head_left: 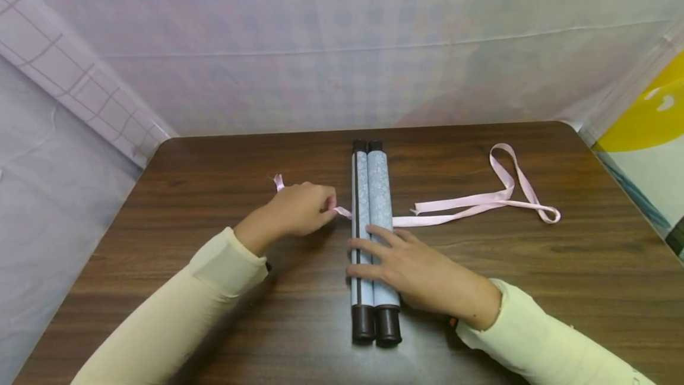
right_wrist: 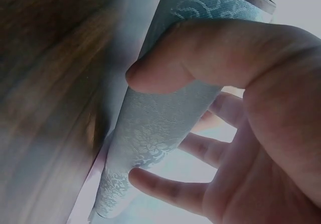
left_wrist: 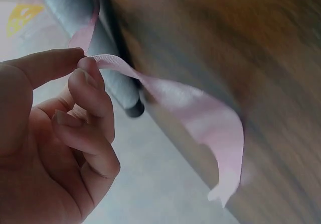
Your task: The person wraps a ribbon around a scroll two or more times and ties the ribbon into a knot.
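A pale blue, floral-patterned fabric scroll (head_left: 380, 186), rolled into two parallel cylinders with dark brown end knobs (head_left: 363, 324), lies lengthwise on the dark wood-grain counter (head_left: 214, 171). A pale pink satin ribbon (left_wrist: 200, 111) passes beneath it, looping loosely on the counter at the right. The left hand (head_left: 299, 210) pinches the ribbon's shorter side between thumb and index finger, its other fingers bent. The right hand (head_left: 422, 272) rests on the scroll's nearer half, fingers spread across both rolls, thumb along the side. Cream sleeves (head_left: 160, 319) cover both forearms.
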The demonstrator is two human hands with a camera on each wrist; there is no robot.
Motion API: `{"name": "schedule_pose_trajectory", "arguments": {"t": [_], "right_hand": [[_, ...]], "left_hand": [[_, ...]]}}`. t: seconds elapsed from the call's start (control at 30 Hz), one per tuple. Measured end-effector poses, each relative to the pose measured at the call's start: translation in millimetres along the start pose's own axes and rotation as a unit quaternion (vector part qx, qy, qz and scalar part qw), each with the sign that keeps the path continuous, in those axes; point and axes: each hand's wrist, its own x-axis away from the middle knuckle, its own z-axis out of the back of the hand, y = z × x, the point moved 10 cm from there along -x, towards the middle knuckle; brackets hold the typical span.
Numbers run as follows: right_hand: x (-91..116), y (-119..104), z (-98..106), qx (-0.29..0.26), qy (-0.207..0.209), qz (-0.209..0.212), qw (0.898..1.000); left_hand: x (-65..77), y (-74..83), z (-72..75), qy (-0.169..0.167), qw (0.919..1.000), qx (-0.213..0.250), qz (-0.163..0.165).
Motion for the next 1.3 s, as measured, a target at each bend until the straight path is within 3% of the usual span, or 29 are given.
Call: {"name": "schedule_pose_trajectory", "arguments": {"t": [0.27, 0.73, 1.03, 1.3], "right_hand": [[-0.4, -0.1, -4.0, 0.003, -0.008, -0.002, 1.000], [-0.1, -0.4, -4.7, -0.002, -0.003, -0.003, 1.000], [-0.9, -0.3, -6.7, -0.001, -0.006, -0.006, 1.000], [-0.7, 0.3, -7.8, -0.001, -0.008, -0.010, 1.000]], "left_hand": [[25.9, -28.4, 18.6, 0.032, 0.9993, 0.002, 0.021], [63.1, -74.1, 32.2, 0.049, 0.9960, 0.021, 0.072], [75.1, -95.9, 32.4, 0.058, 0.9946, 0.017, 0.084], [83.3, -114.7, 26.9, 0.033, 0.9937, 0.011, 0.106]]}}
